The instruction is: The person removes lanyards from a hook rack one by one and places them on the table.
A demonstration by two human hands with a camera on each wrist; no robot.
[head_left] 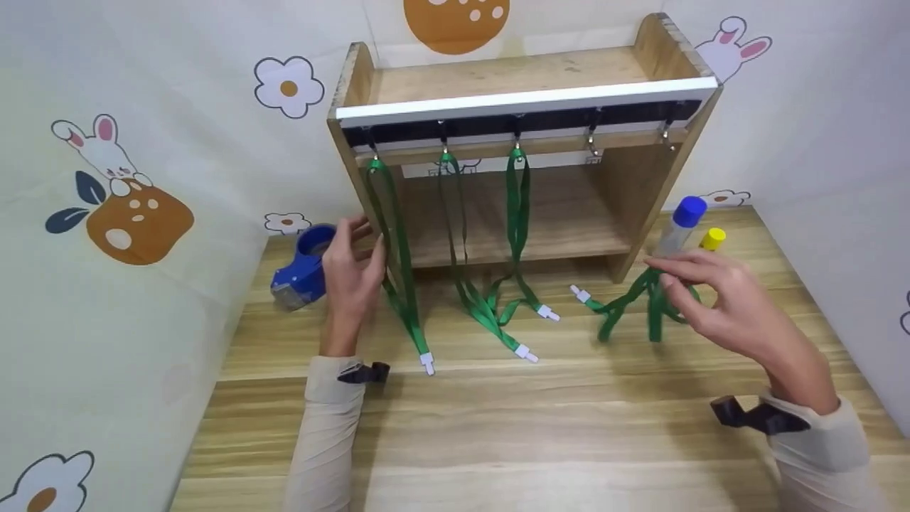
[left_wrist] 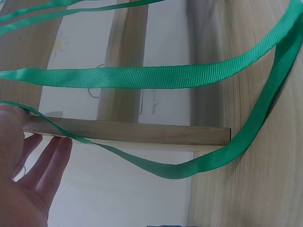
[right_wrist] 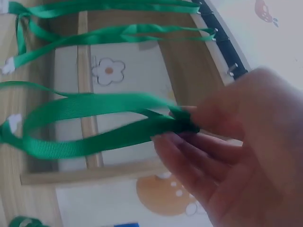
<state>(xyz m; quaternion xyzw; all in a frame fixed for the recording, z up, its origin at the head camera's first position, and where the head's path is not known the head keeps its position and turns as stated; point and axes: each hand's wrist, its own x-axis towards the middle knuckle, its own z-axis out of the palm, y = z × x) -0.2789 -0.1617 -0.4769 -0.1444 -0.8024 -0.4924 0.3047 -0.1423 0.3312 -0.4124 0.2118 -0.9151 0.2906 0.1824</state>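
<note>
pinching a green lanyard (head_left: pixel 643 299) in right hand (head_left: pixel 718 299) fingers, left hand (head_left: pixel 352 274) open (fingers straight) beside hanging lanyard (head_left: pixel 398 270)

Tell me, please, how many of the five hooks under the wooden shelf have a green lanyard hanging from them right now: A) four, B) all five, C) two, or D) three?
D: in the head view, green lanyards hang from the three leftmost hooks, while the two right hooks are bare; a fourth lanyard is pinched in the right hand, away from the shelf.
</note>
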